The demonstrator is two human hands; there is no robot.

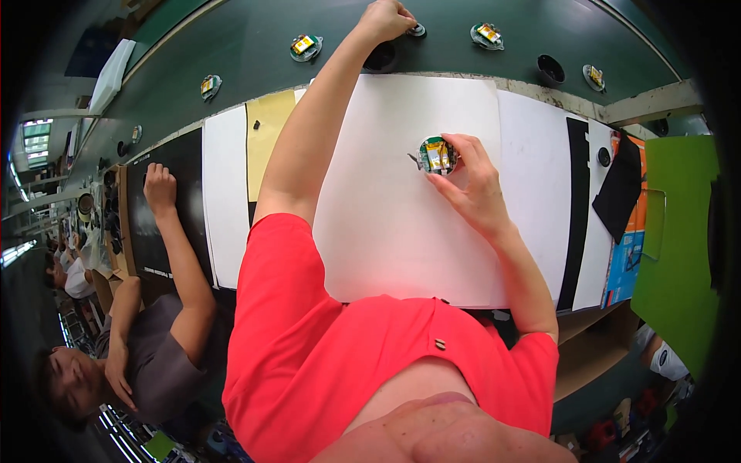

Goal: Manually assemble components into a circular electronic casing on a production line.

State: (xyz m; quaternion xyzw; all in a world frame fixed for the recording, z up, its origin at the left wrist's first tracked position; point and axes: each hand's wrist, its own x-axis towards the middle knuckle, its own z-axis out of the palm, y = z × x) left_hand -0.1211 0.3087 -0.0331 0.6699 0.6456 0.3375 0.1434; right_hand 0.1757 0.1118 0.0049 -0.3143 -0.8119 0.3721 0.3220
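Note:
My right hand [476, 181] grips a round circuit board assembly [437, 156] by its right edge, thumb below and fingers above, over the white sheet [409, 247]. The assembly has a green board, a yellow-taped silver pack on top, a clear rim and a small dark piece sticking out at its left. Stretched far forward, my left hand [386, 21] is closed over the dark green surface. By its fingertips shows a small round greyish part [417, 30], partly hidden; how firmly the fingers hold it cannot be made out. Just below that hand stands a black cup [380, 57].
Similar assemblies [306, 48] lie spaced along the green surface [432, 54], with another black cup [550, 69] at the right. A green panel [675, 216] rises on the right. At the left, a co-worker's fist [160, 187] rests over a black mat [166, 224].

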